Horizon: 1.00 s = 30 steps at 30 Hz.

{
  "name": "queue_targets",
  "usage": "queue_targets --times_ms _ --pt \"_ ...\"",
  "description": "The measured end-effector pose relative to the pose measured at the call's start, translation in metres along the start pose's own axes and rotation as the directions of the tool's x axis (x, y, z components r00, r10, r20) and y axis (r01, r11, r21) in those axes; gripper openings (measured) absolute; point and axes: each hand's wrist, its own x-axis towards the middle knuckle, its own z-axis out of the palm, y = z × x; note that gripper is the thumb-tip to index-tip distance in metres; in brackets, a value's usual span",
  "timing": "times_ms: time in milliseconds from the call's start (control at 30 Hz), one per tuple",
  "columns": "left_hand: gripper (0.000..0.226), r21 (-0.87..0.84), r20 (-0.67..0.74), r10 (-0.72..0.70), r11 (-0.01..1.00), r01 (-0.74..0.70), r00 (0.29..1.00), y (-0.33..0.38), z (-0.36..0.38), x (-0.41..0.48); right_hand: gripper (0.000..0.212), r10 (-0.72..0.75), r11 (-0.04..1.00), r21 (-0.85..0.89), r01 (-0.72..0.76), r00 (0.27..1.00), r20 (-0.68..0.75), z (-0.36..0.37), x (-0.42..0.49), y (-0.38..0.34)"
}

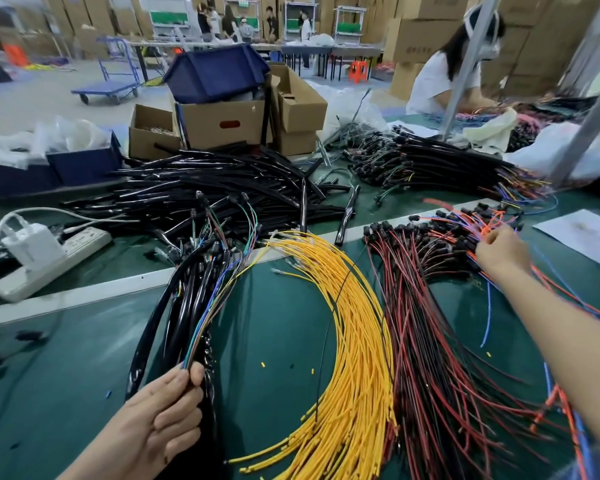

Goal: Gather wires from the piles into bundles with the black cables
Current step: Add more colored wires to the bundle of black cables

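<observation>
Head view only. Green table mat (274, 313) with wire piles side by side.

Left hand (167, 407) low at the near edge, thumb and fingers curled round a bundle (187, 296) of black cables (151, 323) plus thin coloured wires (196, 332). Bundle fanning up and away from the grip, its far connector ends down on the mat just right of the white power strip (59, 258). Charger (32, 247) plugged into the strip.

Right hand (499, 254) stretched out to the far right pile, seen from the back, fingertips closed narrow on orange wires (487, 221). Exact strand count impossible to tell. Loose blue wire (488, 306) trailing under the forearm.

Between the hands: yellow wires (357, 341) in a long curved sheaf, untouched. Just right of them, touching along the edge, red and black wires (420, 323) with black connectors at the far end.

Behind: heap of black tubing (222, 188) at centre, another pile of black-sleeved wire sets (430, 157) to its right. Paper sheet (586, 237) at the right edge. Cardboard boxes (222, 128) at the back of the table, tilted blue bin (215, 71) sitting in one. Second person (444, 81) in a white top bent over wires at the far right. More people, blurred, far back.
</observation>
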Motion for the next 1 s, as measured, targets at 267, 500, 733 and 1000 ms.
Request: queue_targets --times_ms 267,500,733,1000 --pt "0.062 -0.181 0.223 -0.098 0.973 0.140 0.970 -0.012 0.002 0.003 0.011 -0.117 0.981 0.136 0.135 0.984 -0.137 0.005 -0.003 -0.006" --pt "0.047 -0.189 0.229 -0.107 0.970 0.152 0.968 -0.004 0.001 0.005 0.037 -0.228 0.896 0.231 0.378 0.841 -0.491 -0.030 -0.027 -0.069" --pt "0.029 0.141 -0.188 0.001 0.990 0.026 0.982 -0.003 0.015 -0.002 0.044 -0.156 0.336 0.938 0.083 0.987 -0.032 -0.081 -0.088 -0.190" --pt "0.018 0.207 -0.235 -0.061 0.972 0.111 0.970 -0.002 0.022 -0.005 0.048 -0.542 0.433 0.798 -0.420 0.585 0.603 -0.068 -0.172 -0.236"
